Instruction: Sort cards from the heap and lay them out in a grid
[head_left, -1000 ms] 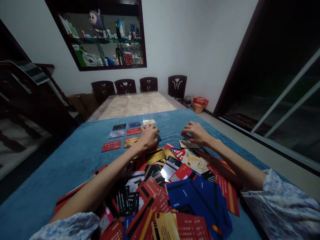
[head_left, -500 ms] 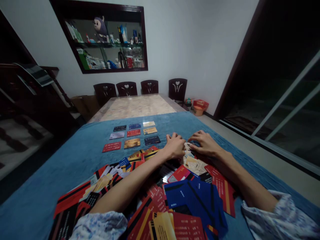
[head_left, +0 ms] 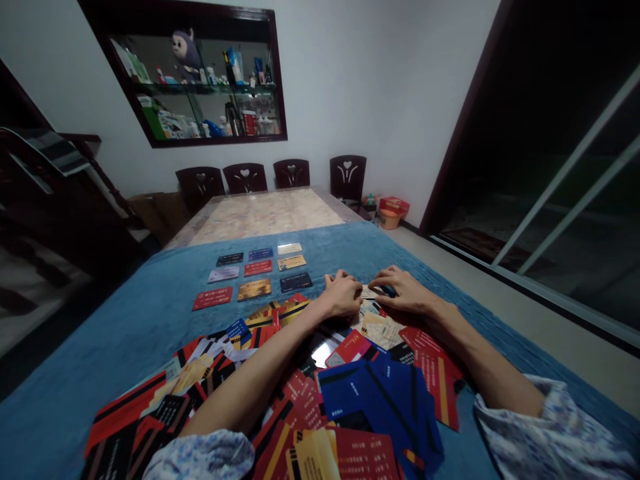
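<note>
Plastic bank-type cards lie in a large loose pile, with a blue card point(head_left: 350, 390) and a red card point(head_left: 367, 453) among those nearest me. At the pile's far edge, my left hand point(head_left: 343, 293) is closed, its fingers curled down and what they hold hidden. Close to its right, my right hand point(head_left: 405, 290) bends its fingers and thumb onto a pale card point(head_left: 369, 291) in the gap between the hands. Something dark blue shows under its fingers. Beyond the left hand, several cards lie in neat rows, including a navy card point(head_left: 296, 283) and a gold card point(head_left: 255, 289).
A blue cloth point(head_left: 165, 287) covers the near part of the table, with a marbled tabletop point(head_left: 270, 210) beyond. Dark chairs point(head_left: 347, 177) stand at the far end. A wall shelf point(head_left: 210, 87) holds bottles and a plush toy. An orange bucket point(head_left: 390, 219) sits on the floor.
The whole view has shifted slightly, so things appear farther left. More of the pale card shows between my hands, and something dark blue now shows under the right fingers. The card rows look unchanged.
</note>
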### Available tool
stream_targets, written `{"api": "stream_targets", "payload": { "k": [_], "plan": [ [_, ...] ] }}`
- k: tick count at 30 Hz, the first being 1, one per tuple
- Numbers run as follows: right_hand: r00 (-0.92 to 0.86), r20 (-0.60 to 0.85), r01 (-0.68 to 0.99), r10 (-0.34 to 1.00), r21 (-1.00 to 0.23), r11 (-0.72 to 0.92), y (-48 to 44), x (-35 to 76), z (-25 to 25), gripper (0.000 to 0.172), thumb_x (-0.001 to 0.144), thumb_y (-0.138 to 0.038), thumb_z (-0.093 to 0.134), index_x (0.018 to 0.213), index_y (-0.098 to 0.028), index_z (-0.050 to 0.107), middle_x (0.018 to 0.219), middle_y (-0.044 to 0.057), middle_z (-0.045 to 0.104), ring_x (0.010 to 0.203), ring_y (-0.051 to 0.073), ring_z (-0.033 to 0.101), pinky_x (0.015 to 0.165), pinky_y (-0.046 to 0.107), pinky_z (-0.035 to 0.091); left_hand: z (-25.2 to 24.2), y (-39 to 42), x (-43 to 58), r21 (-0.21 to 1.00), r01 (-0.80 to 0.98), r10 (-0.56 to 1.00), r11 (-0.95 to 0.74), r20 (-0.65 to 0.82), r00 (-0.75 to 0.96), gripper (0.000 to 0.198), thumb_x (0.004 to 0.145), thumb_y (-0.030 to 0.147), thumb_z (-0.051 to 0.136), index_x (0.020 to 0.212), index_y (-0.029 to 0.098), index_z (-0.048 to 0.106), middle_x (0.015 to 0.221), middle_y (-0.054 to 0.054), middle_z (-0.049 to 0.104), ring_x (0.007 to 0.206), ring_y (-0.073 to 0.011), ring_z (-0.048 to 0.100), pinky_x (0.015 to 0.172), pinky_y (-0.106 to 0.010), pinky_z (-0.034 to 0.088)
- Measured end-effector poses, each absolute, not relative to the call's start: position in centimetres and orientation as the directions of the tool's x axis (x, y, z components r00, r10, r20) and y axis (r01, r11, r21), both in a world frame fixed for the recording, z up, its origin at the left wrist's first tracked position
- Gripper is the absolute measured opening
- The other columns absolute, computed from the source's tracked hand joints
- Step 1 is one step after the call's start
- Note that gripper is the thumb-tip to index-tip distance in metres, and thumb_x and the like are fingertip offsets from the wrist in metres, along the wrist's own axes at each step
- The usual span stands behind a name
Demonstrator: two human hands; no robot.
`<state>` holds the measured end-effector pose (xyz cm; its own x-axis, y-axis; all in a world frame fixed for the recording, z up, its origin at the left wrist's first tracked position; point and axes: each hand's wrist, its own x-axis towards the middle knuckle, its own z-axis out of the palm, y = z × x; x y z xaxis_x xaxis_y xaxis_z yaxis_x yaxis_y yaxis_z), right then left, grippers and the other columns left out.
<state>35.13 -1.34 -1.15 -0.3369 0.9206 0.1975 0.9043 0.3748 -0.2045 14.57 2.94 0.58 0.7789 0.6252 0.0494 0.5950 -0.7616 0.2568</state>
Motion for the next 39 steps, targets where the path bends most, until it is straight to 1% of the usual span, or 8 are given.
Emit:
{"api": "stream_targets", "payload": {
  "k": [4, 12, 16, 22, 27, 32, 35, 39],
  "plan": [
    [-0.341, 0.209, 0.899, 0.916, -0.211, 0.383, -1.2, 35.2, -1.6, 0.031, 0.084, -0.031, 0.057, 0.11, -0.024, 0.074, 0.111, 0.01, 0.068, 0.101, 0.027, 0.052, 0.086, 0.041, 0.04, 0.4, 2.9, 14.5, 0.25, 0.596, 0.628, -0.763, 0.071, 0.775, 0.017, 0.084, 0.02, 0.051, 0.087, 0.019, 0.069, 0.111, -0.011, 0.068, 0.119, -0.0329, 0.041, 0.093, -0.056, 0.035],
    [-0.363, 0.244, 0.882, 0.9, -0.224, 0.416, -1.1, 35.4, -1.7, 0.029, 0.083, -0.028, 0.059, 0.106, -0.023, 0.075, 0.106, 0.01, 0.069, 0.099, 0.026, 0.052, 0.089, 0.041, 0.041, -0.2, 3.1, 14.5, 0.242, 0.59, 0.624, -0.77, 0.095, 0.775, 0.017, 0.086, 0.02, 0.052, 0.088, 0.019, 0.068, 0.11, -0.01, 0.068, 0.12, -0.0311, 0.042, 0.094, -0.054, 0.034],
    [-0.363, 0.284, 0.872, 0.888, -0.232, 0.431, -1.1, 35.4, -1.6, 0.027, 0.09, -0.034, 0.055, 0.104, -0.024, 0.075, 0.103, 0.01, 0.071, 0.098, 0.026, 0.053, 0.089, 0.041, 0.042, -0.4, 3.4, 14.5, 0.279, 0.589, 0.638, -0.758, 0.134, 0.758, 0.021, 0.091, 0.021, 0.049, 0.092, 0.019, 0.069, 0.11, -0.01, 0.07, 0.122, -0.03, 0.042, 0.095, -0.054, 0.031],
    [-0.327, 0.367, 0.874, 0.871, -0.233, 0.427, -0.6, 35.3, -1.9, 0.034, 0.098, -0.038, 0.045, 0.099, -0.022, 0.076, 0.094, 0.009, 0.073, 0.093, 0.024, 0.056, 0.087, 0.038, 0.042, -0.6, 4.1, 14.2, 0.361, 0.587, 0.677, -0.724, 0.215, 0.704, 0.027, 0.097, 0.024, 0.043, 0.093, 0.021, 0.07, 0.104, -0.006, 0.072, 0.12, -0.0265, 0.045, 0.097, -0.051, 0.03],
    [-0.275, 0.365, 0.903, 0.889, -0.22, 0.37, -0.2, 35.6, -2.5, 0.026, 0.093, -0.03, 0.052, 0.101, -0.023, 0.075, 0.091, 0.008, 0.073, 0.091, 0.024, 0.056, 0.082, 0.036, 0.042, -0.8, 4.5, 14.1, 0.374, 0.597, 0.698, -0.709, 0.252, 0.67, 0.026, 0.096, 0.02, 0.044, 0.09, 0.02, 0.069, 0.1, -0.007, 0.071, 0.114, -0.0236, 0.049, 0.096, -0.046, 0.031],
    [-0.212, 0.329, 0.924, 0.92, -0.24, 0.298, -0.2, 35.5, -2.6, 0.026, 0.091, -0.023, 0.051, 0.099, -0.021, 0.075, 0.091, 0.008, 0.072, 0.091, 0.024, 0.056, 0.079, 0.034, 0.041, -0.6, 4.4, 14.0, 0.369, 0.62, 0.718, -0.692, 0.267, 0.642, 0.027, 0.095, 0.014, 0.042, 0.09, 0.019, 0.069, 0.098, -0.007, 0.069, 0.11, -0.0224, 0.053, 0.094, -0.042, 0.033],
    [-0.197, 0.348, 0.921, 0.917, -0.255, 0.295, -0.1, 35.4, -2.7, 0.025, 0.09, -0.022, 0.05, 0.097, -0.02, 0.074, 0.09, 0.008, 0.072, 0.089, 0.023, 0.057, 0.079, 0.034, 0.042, -0.6, 4.4, 14.0, 0.363, 0.626, 0.721, -0.69, 0.268, 0.639, 0.027, 0.094, 0.013, 0.042, 0.094, 0.02, 0.069, 0.101, -0.007, 0.07, 0.111, -0.0225, 0.053, 0.094, -0.042, 0.033],
    [-0.171, 0.404, 0.913, 0.899, -0.277, 0.298, 0.2, 35.5, -3.0, 0.022, 0.089, -0.022, 0.049, 0.088, -0.018, 0.071, 0.086, 0.008, 0.072, 0.085, 0.023, 0.057, 0.078, 0.034, 0.043, -0.4, 4.5, 14.0, 0.359, 0.633, 0.726, -0.686, 0.277, 0.629, 0.03, 0.092, 0.01, 0.042, 0.099, 0.02, 0.069, 0.102, -0.007, 0.07, 0.111, -0.0228, 0.053, 0.094, -0.042, 0.034]
  ]
}}
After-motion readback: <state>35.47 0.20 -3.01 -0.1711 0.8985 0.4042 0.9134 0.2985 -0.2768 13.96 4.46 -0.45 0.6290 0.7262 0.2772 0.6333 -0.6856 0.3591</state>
